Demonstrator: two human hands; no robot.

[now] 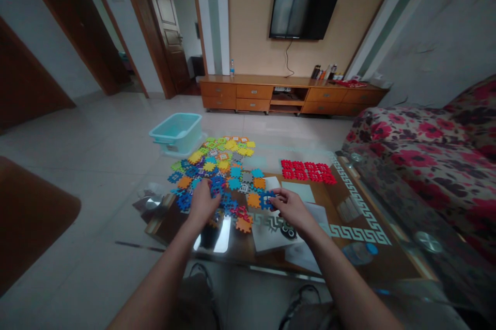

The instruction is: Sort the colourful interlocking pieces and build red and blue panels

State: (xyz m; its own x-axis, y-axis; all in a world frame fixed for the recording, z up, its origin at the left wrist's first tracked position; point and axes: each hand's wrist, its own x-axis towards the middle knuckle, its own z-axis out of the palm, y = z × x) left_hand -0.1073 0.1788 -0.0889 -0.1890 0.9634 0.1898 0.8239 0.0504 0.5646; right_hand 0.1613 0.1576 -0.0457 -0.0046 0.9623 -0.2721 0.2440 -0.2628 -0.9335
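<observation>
My right hand [290, 207] pinches the edge of a dark blue interlocking tile [265, 200] with thumb and fingers. An orange tile [253, 200] lies right against that blue one, on its left side. Over at the heap, my left hand [203, 200] is closed, its curled fingers down among dark blue tiles [217, 184]; what it grips is hidden. The heap mixes blue, yellow, green, orange and grey tiles with toothed edges. A red piece [242, 212] and another orange tile [244, 224] lie at its near edge. Red tiles [306, 171] stand apart in rows at the right.
Everything lies on a glass-topped table [349, 216]. A turquoise tub [176, 134] stands beyond its far left corner. A capped bottle [360, 253] is at the near right. A flowered sofa [426, 165] flanks the right side; a low cabinet [253, 91] lines the wall.
</observation>
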